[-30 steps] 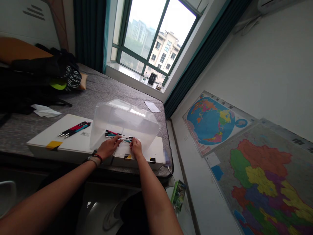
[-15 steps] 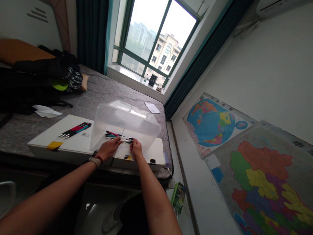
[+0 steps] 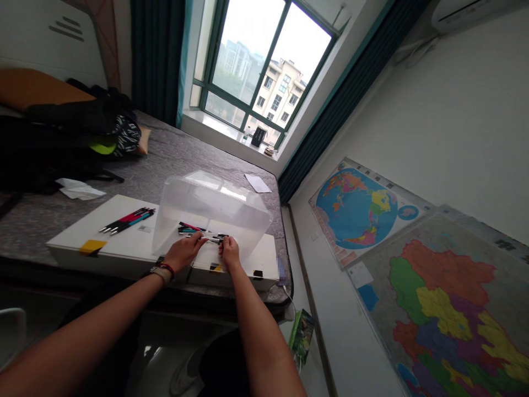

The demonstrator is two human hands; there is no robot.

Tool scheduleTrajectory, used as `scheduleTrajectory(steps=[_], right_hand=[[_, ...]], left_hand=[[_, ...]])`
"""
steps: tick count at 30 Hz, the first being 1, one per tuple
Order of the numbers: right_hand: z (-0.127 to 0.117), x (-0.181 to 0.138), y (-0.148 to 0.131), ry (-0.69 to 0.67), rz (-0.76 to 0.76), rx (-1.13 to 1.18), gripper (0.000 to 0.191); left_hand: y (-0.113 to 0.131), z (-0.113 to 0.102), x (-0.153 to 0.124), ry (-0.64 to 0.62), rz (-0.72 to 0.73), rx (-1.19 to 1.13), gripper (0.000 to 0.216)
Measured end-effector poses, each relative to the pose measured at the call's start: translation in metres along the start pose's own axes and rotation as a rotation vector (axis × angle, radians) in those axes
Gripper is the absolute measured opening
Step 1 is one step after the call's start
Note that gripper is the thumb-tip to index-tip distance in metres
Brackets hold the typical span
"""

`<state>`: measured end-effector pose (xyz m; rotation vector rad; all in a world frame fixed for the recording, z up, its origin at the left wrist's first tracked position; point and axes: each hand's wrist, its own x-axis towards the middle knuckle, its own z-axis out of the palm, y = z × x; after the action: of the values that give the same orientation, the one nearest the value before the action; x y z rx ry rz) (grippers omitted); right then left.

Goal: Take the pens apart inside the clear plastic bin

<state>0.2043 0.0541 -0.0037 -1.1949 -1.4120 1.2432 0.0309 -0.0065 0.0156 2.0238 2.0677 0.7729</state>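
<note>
We are holding a pen (image 3: 211,237) crosswise just inside the mouth of the clear bin (image 3: 215,212), its long axis running left to right; our left hand (image 3: 183,251) is pinching one end, our right hand (image 3: 230,251) the other, both equally near.

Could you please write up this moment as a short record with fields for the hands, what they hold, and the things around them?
left hand: grips one end of a pen, a watch and red band on the wrist
right hand: pinches the other end of the same pen
clear plastic bin: lies on its side on the white board, opening toward the person, several pens inside
loose pens: a bundle on the board, left of the bin
surface: grey mattress under the board
wall: two coloured maps on the right
</note>
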Motion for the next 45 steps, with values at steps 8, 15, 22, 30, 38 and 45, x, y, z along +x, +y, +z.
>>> scheduleTrajectory(steps=[8, 15, 22, 30, 38, 45], right_hand=[[-0.001, -0.002, -0.006, -0.015, 0.030, 0.018, 0.036], [-0.001, -0.002, -0.007, -0.038, 0.006, -0.036, 0.044], [-0.001, -0.004, -0.008, -0.043, 0.057, 0.044, 0.022], [-0.001, 0.001, -0.002, -0.057, 0.012, -0.039, 0.045], [-0.001, 0.003, 0.003, -0.028, 0.000, 0.073, 0.030], [-0.002, 0.003, 0.001, 0.057, -0.011, 0.171, 0.016]], left_hand=[[0.001, 0.000, 0.000, 0.020, -0.044, -0.016, 0.050], [0.000, 0.001, 0.000, 0.040, -0.038, -0.030, 0.049], [0.001, 0.001, 0.000, 0.058, -0.026, -0.022, 0.050], [0.002, -0.002, 0.000, 0.056, -0.032, -0.062, 0.050], [0.000, 0.001, 0.000, 0.067, -0.034, -0.017, 0.050], [-0.002, 0.002, 0.001, 0.087, -0.048, -0.035, 0.052]])
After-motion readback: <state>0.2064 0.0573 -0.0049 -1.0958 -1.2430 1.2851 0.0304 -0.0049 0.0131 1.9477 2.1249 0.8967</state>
